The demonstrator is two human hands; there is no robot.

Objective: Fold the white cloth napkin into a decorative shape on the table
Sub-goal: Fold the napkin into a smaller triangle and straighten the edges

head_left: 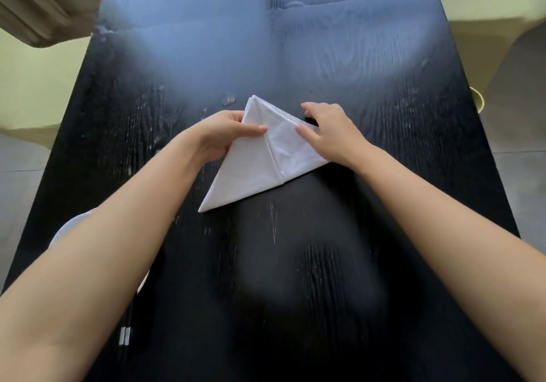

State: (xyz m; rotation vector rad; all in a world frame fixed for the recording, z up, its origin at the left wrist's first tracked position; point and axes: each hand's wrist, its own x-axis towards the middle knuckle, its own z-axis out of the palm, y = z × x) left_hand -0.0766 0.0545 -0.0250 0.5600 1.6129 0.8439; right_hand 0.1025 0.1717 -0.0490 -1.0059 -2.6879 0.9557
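The white cloth napkin (254, 169) lies on the black wooden table (295, 263), folded into a triangular shape with a crease down its middle and a point toward the far side. My left hand (224, 133) pinches the napkin's upper left flap between thumb and fingers. On the right, my right hand (328, 130) grips the right flap, thumb on top and fingers curled over its far edge. The right corner of the napkin is hidden beneath that hand.
The table's left and right edges drop to a pale floor. A white rounded object (74, 225) shows under my left forearm at the table's left edge. A yellowish rim (478, 98) peeks past the right edge.
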